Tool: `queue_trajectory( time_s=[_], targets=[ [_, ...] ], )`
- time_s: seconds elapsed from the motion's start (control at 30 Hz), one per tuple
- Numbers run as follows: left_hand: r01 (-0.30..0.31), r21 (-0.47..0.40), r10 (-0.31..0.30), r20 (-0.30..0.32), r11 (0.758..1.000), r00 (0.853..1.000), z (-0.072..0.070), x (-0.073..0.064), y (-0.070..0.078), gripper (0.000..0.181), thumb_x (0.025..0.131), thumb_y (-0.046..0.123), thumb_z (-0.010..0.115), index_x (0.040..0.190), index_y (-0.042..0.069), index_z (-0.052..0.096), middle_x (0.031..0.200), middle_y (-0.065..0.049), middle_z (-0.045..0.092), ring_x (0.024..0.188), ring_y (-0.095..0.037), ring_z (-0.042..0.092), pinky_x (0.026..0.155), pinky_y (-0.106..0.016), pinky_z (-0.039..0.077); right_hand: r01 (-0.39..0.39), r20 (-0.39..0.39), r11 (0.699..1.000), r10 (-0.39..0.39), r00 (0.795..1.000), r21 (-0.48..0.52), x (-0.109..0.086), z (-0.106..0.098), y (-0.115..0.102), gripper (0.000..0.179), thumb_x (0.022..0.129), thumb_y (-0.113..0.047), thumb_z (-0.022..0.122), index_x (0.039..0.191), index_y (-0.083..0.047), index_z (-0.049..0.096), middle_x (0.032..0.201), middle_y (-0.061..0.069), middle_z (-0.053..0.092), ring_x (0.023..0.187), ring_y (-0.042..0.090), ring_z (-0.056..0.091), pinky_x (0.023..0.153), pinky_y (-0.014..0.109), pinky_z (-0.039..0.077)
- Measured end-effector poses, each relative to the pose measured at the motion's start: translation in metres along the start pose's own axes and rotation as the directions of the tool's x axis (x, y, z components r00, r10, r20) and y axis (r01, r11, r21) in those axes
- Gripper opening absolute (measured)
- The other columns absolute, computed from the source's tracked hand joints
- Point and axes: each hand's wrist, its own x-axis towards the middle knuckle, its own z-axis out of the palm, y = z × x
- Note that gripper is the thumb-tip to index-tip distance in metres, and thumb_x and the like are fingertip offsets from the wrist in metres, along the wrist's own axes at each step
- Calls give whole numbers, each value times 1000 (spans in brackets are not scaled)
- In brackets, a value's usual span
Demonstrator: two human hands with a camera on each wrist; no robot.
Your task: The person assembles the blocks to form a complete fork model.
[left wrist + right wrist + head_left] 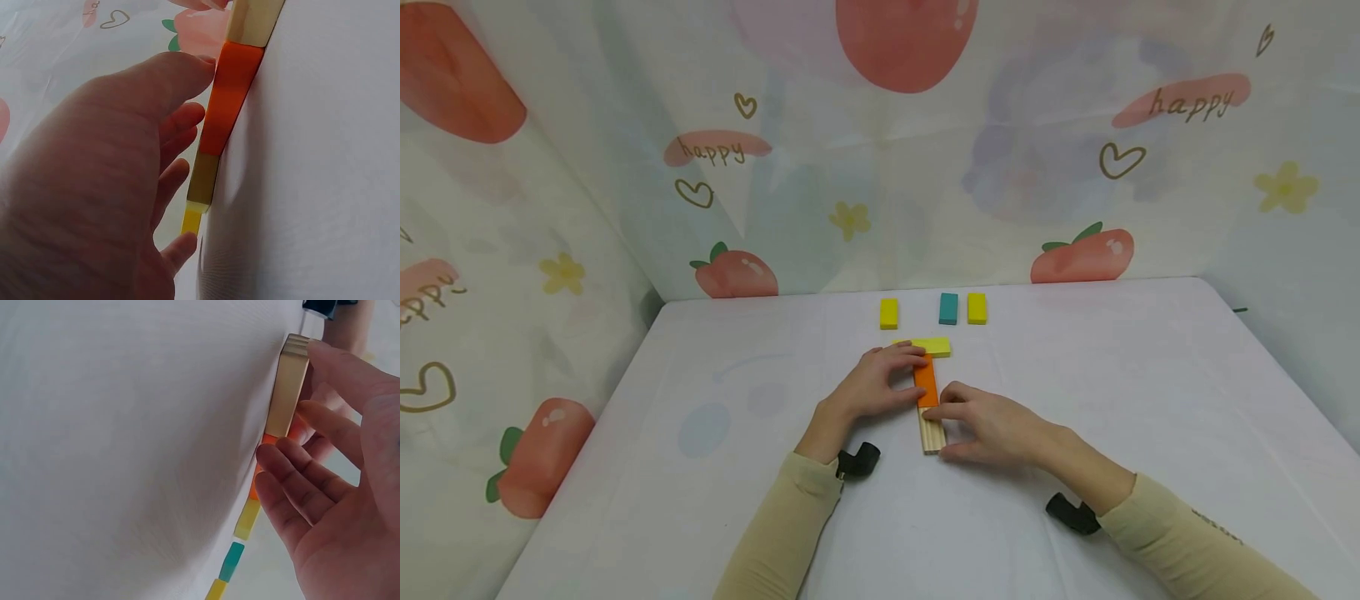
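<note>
An orange block and a plain wood block lie end to end on the white tablecloth. A yellow block lies crosswise at the orange block's far end. My left hand rests at the left of the orange block, its thumb against the near part and its fingertips over the far end by the yellow block. With thumb and index finger, my right hand holds the plain block, thumb at the near end and index finger near the seam. In the right wrist view the other fingers bend loosely beside the orange block.
Behind the crosswise block stand a yellow block on the left, then a teal block and another yellow block on the right. A patterned cloth backdrop rises at the table's far edge.
</note>
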Motion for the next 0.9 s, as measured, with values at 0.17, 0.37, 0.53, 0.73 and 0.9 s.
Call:
queue_trajectory(
  time_s=[0.17, 0.37, 0.53, 0.73, 0.9],
  targets=[
    [-27, 12, 27, -24, 1000, 999, 1, -1, 0, 44, 94, 30, 72, 134, 13, 66, 146, 1, 55, 144, -16, 36, 119, -48, 21, -26, -17, 999, 27, 999, 43, 1, -5, 2, 46, 88, -36, 79, 130, -20, 69, 120, -4, 55, 101, 14, 57, 89, 35, 53],
    [-19, -4, 19, -18, 1000, 1000, 0, -4, 3, 49, 93, 34, 71, 138, 15, 63, 149, 0, 52, 145, -17, 34, 120, -50, 19, -65, -59, 992, 71, 996, 111, 3, -17, 9, 47, 89, -33, 78, 132, -15, 68, 124, 0, 58, 107, 21, 58, 93, 41, 53],
    [5, -1, -5, 8, 1000, 1000, 2, -7, 4, 57, 92, 42, 70, 143, 17, 58, 152, 2, 48, 146, -15, 32, 120, -50, 16, -92, -109, 985, 109, 988, 149, 5, -26, 20, 48, 90, -30, 78, 133, -13, 66, 127, 7, 60, 112, 26, 59, 96, 47, 52],
    [13, 17, -13, 27, 1000, 1000, 4, -10, 5, 64, 90, 50, 69, 145, 20, 56, 155, 4, 44, 146, -14, 31, 121, -50, 14, -135, -165, 977, 162, 973, 167, 9, -34, 35, 52, 90, -29, 79, 136, -12, 64, 131, 9, 59, 116, 30, 59, 96, 51, 51],
    [9, 38, -10, 36, 999, 999, 5, -11, 5, 68, 89, 53, 70, 147, 22, 54, 156, 5, 42, 147, -13, 28, 121, -50, 12, -155, -206, 970, 193, 959, 185, 15, -41, 48, 52, 90, -29, 78, 136, -10, 63, 132, 11, 59, 113, 34, 59, 92, 54, 52]
  ],
)
